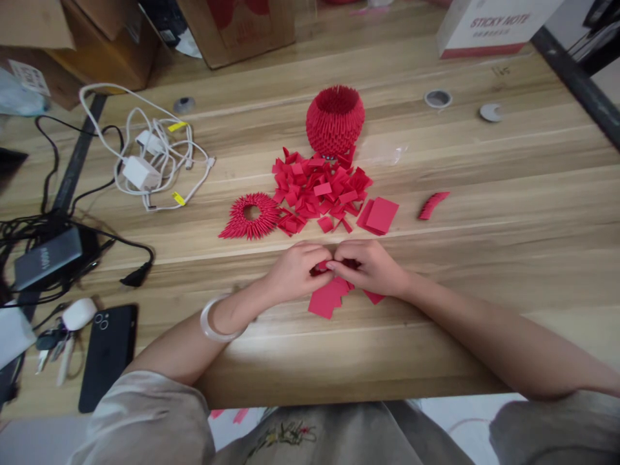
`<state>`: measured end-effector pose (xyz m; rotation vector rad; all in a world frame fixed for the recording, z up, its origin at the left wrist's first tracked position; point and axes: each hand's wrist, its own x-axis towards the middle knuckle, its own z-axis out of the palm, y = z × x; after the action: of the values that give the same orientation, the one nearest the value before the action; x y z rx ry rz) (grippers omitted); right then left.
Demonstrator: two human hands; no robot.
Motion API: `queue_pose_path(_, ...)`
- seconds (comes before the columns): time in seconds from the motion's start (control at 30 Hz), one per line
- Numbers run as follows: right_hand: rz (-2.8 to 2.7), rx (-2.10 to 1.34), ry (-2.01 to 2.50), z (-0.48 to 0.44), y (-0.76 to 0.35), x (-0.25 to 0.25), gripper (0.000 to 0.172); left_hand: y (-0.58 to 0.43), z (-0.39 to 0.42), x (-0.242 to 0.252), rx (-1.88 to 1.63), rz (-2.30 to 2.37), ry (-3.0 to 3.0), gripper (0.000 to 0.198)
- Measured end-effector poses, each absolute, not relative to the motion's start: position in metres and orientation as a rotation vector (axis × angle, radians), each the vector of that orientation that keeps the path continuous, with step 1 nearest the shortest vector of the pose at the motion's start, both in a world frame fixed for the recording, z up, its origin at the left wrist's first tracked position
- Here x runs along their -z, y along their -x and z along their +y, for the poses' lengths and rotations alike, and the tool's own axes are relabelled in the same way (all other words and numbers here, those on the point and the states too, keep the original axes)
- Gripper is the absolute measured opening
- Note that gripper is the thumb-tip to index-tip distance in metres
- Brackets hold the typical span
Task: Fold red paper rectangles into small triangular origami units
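Note:
Both hands meet over the near middle of the table, thumbs nearly touching. My left hand (303, 270) and my right hand (371, 266) are closed on a small red paper piece (322, 265), mostly hidden by fingers. Under them lie flat red paper sheets (329, 298). Just beyond is a heap of folded red paper pieces (317, 184). A spiky red paper ring (252, 216) with a pointed side lies to its left. A round red vase of interlocked folded paper (335, 123) stands behind the heap. Right of it are a stack of red paper squares (380, 216) and a short curved red strip (433, 205).
Tangled white cables with a charger (141, 173) lie at left, near black cords and a power adapter (48, 257). A black phone (109, 355) and keys (53, 341) sit at near left. Cardboard boxes (242, 39) and a sticky note box (498, 27) stand at the back.

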<state>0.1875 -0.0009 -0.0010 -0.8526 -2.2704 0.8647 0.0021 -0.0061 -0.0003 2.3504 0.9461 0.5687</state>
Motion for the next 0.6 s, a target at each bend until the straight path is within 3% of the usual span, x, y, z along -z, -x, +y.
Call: queue_pose_path(0.6, -2.281, -0.885, 0.863, -0.0002, -0.1886, 0.0019, 0.033, -0.0017, -0.0065, 0.0, -0.571, 0.95, -2.369, 0.021)
